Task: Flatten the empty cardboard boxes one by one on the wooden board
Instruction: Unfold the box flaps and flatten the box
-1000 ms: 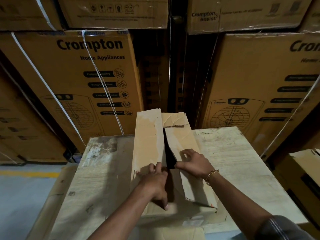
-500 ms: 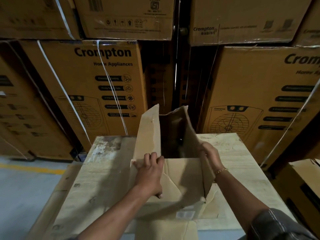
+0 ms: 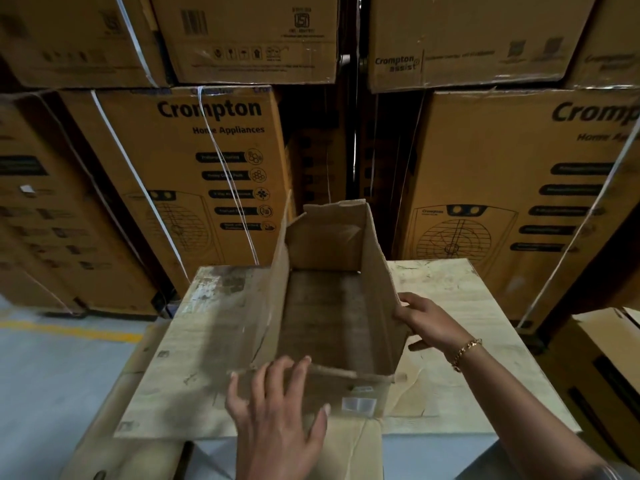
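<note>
Head view: the empty cardboard box (image 3: 325,242) stands opened, top upward, at the centre of the desk (image 3: 467,393), a pale wooden board. Left hand (image 3: 280,410): fingers straight and spread, resting on the near wall. Right hand (image 3: 429,323): fingers curled, grasping the right wall. Stacked printed cartons (image 3: 194,174) stand behind.

The box (image 3: 379,278), nearly closed before, now gapes open. The left hand (image 3: 280,410) has dropped to its near wall, the right hand (image 3: 427,323) to its right wall.
</note>
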Motion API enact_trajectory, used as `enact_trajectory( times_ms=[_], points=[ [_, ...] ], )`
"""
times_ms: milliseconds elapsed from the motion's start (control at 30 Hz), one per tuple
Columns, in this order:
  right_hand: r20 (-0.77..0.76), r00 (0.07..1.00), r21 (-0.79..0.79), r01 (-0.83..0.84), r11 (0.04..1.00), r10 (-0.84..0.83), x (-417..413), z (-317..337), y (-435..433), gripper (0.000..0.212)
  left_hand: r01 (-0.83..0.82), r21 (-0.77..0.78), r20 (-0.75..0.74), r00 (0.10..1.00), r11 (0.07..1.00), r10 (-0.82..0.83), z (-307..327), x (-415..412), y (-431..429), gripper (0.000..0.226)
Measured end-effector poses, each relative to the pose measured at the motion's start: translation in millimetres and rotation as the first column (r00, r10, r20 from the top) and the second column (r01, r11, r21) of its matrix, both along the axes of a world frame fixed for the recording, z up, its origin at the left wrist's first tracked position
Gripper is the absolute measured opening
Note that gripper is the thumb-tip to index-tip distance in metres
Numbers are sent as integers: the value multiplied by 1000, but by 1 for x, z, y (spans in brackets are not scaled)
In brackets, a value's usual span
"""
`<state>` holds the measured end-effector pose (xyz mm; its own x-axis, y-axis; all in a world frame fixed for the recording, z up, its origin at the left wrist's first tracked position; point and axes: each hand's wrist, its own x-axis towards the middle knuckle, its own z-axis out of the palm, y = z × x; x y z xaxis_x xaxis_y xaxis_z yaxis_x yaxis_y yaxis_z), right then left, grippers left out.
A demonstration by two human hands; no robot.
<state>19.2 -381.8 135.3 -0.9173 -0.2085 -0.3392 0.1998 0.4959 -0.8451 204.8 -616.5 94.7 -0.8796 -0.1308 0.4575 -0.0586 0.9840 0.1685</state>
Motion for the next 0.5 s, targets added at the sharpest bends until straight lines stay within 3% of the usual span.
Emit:
enact_trajectory(
  times_ms=[67, 133, 233, 400, 500],
  points=[
    [-21, 1000, 22, -10, 1000, 10, 9, 0, 1, 51, 25, 82, -15, 1000, 996, -24, -6, 21, 2, 52],
    [-56, 998, 54, -27, 998, 30, 17, -2, -1, 52, 31, 166, 108, 993, 986, -49, -10, 28, -4, 44],
    [-123, 991, 116, -39, 993, 53, 26, -9, -6, 56, -112, 299, 415, 910, 948, -23, -25, 13, -23, 71],
    [-326, 940, 361, 26, 932, 100, 40, -20, -14, 54, -319, 596, 339, 932, 736, 129, -50, -35, -51, 32],
    [-352, 934, 393, 80, 916, 69, 48, -40, -17, 50, -437, 698, 323, 899, 567, 296, -60, -59, -65, 51]
  ],
)
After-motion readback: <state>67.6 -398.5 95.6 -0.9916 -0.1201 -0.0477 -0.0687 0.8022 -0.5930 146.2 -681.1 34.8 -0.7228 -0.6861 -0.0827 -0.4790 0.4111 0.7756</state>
